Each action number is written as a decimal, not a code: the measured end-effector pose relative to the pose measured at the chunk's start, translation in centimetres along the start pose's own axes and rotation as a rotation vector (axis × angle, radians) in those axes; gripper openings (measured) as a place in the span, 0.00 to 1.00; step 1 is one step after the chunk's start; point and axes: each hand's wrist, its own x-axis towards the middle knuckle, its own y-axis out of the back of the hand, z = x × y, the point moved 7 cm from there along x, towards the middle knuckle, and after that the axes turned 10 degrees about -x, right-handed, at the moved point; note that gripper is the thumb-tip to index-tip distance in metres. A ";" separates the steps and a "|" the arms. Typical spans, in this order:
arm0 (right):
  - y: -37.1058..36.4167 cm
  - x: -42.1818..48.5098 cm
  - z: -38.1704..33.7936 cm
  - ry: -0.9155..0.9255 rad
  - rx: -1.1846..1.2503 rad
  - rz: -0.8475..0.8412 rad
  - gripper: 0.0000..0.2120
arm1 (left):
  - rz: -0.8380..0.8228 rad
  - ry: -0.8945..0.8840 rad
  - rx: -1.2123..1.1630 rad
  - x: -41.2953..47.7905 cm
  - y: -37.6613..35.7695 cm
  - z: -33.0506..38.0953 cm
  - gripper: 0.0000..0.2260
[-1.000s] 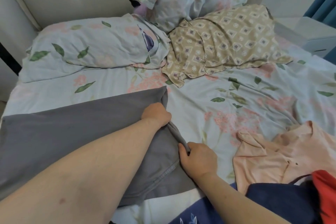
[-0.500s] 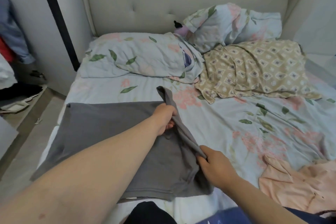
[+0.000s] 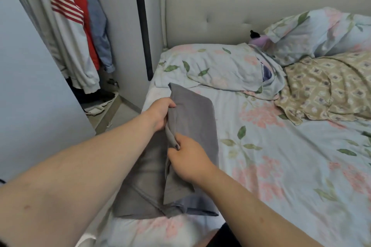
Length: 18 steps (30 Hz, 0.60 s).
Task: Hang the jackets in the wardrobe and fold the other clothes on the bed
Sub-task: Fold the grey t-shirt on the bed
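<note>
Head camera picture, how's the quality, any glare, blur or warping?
Head view: soft, even light, no glare; wide-angle warp swells the forearms and tilts the wardrobe door; the bed smears at the bottom edge; left hand, right hand and grey garment look fairly sharp.

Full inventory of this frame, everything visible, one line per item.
grey garment: 1, grey, near-left part of the bed, partly folded over itself
flat floral pillow: 1, pale blue with pink and green, head of the bed, left
propped floral pillow: 1, same print, leaning on the headboard
patterned cloth: 1, beige with diamonds, right of the flat pillow
purple item: 1, purple with a black tip, between the pillows; cannot tell what it is
bed sheet: 1, pale blue floral, covers the bed
headboard: 1, beige, tufted
hanging clothes: at least 3, white with red stripes, red, blue, in the wardrobe at left
wardrobe door: 1, pale grey-blue, far left
left hand: grips the garment's far edge
right hand: pinches its nearer fold
</note>
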 end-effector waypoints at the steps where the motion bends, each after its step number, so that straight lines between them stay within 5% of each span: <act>1: -0.8 0.4 -0.4 -0.005 0.009 -0.010 0.06 | 0.011 -0.007 -0.008 0.2 1.2 0.2 0.08; 14: -11.8 4.0 -3.2 -0.074 0.037 -0.171 0.08 | 0.133 -0.093 0.100 1.4 12.6 -1.9 0.12; 18: -13.8 3.0 -1.7 -0.095 0.186 -0.375 0.08 | 0.095 -0.026 0.086 0.4 14.3 -3.4 0.09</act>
